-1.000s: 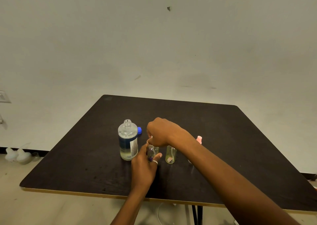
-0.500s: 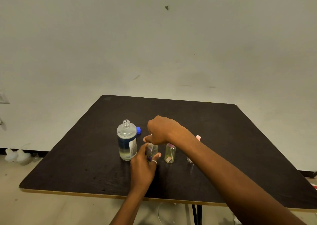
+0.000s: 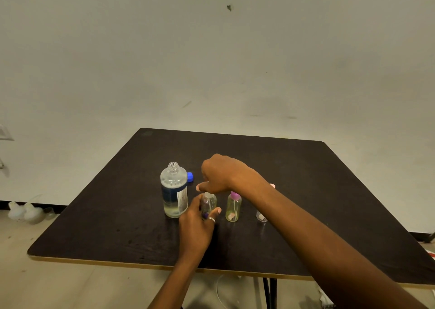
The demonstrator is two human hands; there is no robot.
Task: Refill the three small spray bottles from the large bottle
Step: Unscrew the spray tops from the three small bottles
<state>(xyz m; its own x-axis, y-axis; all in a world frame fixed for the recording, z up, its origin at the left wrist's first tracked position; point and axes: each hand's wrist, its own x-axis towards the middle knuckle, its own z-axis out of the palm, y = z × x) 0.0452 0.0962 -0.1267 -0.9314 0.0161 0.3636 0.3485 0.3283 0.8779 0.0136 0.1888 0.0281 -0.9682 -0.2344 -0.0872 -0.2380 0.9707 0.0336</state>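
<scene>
Table (image 3: 306, 179) top: dark wood-grain laminate, matt, faintly scuffed, with a pale edge band. Large bottle (image 3: 173, 186): clear glossy plastic, smooth; its label (image 3: 182, 199) is printed paper or film, can't tell which. Blue cap (image 3: 190, 177): smooth opaque plastic. Held small spray bottle (image 3: 209, 202): clear, glossy, plastic or glass unclear. Middle small spray bottle (image 3: 233, 208): same clear glossy wall; purple top (image 3: 234, 194) opaque plastic. Third small spray bottle (image 3: 261, 216): clear, mostly hidden. Ring (image 3: 211, 219) on left hand (image 3: 196, 228): shiny silver-coloured metal. Wall (image 3: 211, 61): matt paint, marked.
</scene>
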